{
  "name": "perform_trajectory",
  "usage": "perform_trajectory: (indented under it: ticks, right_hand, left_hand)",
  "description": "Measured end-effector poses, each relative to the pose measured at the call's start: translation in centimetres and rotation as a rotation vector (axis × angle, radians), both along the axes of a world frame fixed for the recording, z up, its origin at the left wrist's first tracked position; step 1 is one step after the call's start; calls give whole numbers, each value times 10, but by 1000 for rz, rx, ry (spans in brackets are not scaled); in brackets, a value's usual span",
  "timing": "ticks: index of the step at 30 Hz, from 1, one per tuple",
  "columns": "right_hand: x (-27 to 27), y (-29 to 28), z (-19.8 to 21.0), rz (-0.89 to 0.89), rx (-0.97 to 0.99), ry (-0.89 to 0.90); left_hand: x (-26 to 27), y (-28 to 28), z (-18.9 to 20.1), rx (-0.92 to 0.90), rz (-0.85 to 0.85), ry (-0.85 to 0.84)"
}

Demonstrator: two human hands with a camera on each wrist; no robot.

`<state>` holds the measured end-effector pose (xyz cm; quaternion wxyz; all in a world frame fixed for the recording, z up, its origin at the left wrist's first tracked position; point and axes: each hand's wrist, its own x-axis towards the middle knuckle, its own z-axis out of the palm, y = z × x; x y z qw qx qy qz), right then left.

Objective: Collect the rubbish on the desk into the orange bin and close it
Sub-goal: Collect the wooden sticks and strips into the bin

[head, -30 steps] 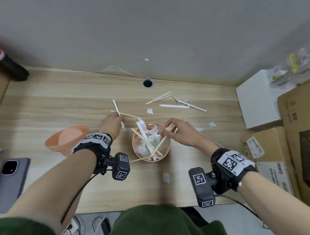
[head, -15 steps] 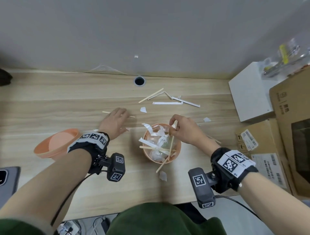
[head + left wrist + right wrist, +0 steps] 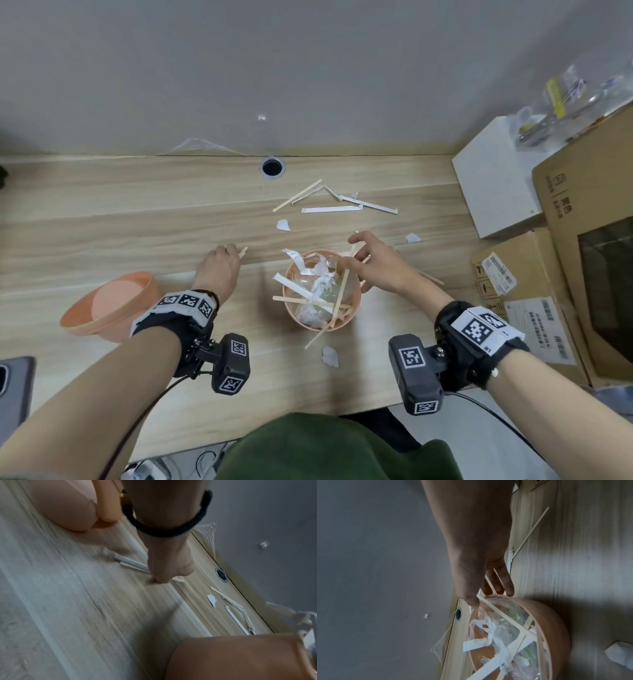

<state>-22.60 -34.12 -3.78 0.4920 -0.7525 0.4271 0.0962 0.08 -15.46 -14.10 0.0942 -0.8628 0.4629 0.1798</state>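
The orange bin [image 3: 354, 301] [image 3: 544, 615] stands mid-desk, stuffed with wooden sticks, white paper strips and clear plastic. Its orange lid [image 3: 109, 308] [image 3: 72, 504] lies upside down to the left. My left hand [image 3: 227, 251] [image 3: 163, 580] is curled into a fist on the desk, left of the bin, gripping a wooden stick [image 3: 243, 251] whose tip pokes out. My right hand [image 3: 352, 253] [image 3: 491, 595] hovers over the bin's far right rim, fingers spread; the thumb touches the top end of a stick [image 3: 505, 616] lying in the bin. More sticks and paper wrappers [image 3: 332, 205] lie behind the bin.
Paper scraps [image 3: 283, 225] [image 3: 412, 237] [image 3: 330, 356] dot the desk, and loose sticks [image 3: 428, 277] lie right of the bin. Cardboard boxes [image 3: 582, 257] and a white box [image 3: 496, 192] crowd the right side. A phone [image 3: 13, 387] is at the left edge, a cable hole [image 3: 272, 167] by the wall.
My left hand went from lying flat over the stick to curling round it. My right hand spread its fingers above the bin, and the stick it pinched now rests in the bin.
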Motion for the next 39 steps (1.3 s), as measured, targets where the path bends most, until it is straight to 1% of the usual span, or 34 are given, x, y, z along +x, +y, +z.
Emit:
perform_trajectory:
  ticks: [2, 5, 10, 13, 17, 21, 23, 25, 27, 29, 32, 34, 36, 37, 38, 39]
  right_hand:
    - [-5, 0, -2, 31, 53, 13]
    - [-12, 2, -3, 42, 96, 16]
    - [-19, 7, -4, 12, 106, 4]
    - [-24, 10, -1, 12, 118, 11]
    - [-31, 16, 4, -7, 137, 8]
    - [-38, 22, 6, -16, 138, 5]
    - [-41, 25, 6, -23, 132, 10]
    - [-43, 27, 7, -36, 132, 12]
    - [-45, 29, 7, -53, 143, 8]
    - [-46, 30, 7, -59, 151, 4]
    - [-45, 31, 6, -52, 149, 6]
    - [-45, 32, 5, -41, 136, 17]
    - [-45, 33, 4, -35, 125, 26]
    - [-46, 34, 4, -35, 121, 30]
    - [-47, 34, 3, -36, 119, 32]
    - [-47, 35, 3, -37, 117, 34]
  left_hand:
    - [-1, -1, 0, 24, -1, -14]
    - [-2, -3, 1, 6, 40, 28]
    - [-1, -5, 6, -95, 170, 124]
    - [-5, -3, 8, -85, 206, 123]
    - [-15, -4, 9, -36, 185, 118]
    - [-20, 0, 5, -6, 201, 169]
    - [-19, 2, 8, -37, 213, 221]
    - [-20, -3, 20, -164, 285, 311]
    - [-20, -12, 42, -390, 422, 420]
    - [-20, -23, 70, -630, 491, 499]
    - [-21, -33, 119, -965, 495, 593]
    - [-29, -38, 146, -1119, 478, 651]
    - [-41, -43, 165, -1228, 459, 726]
    - [-48, -45, 171, -1248, 446, 783]
    - [-57, -46, 174, -1234, 423, 844]
    - [-65, -48, 173, -1183, 387, 900]
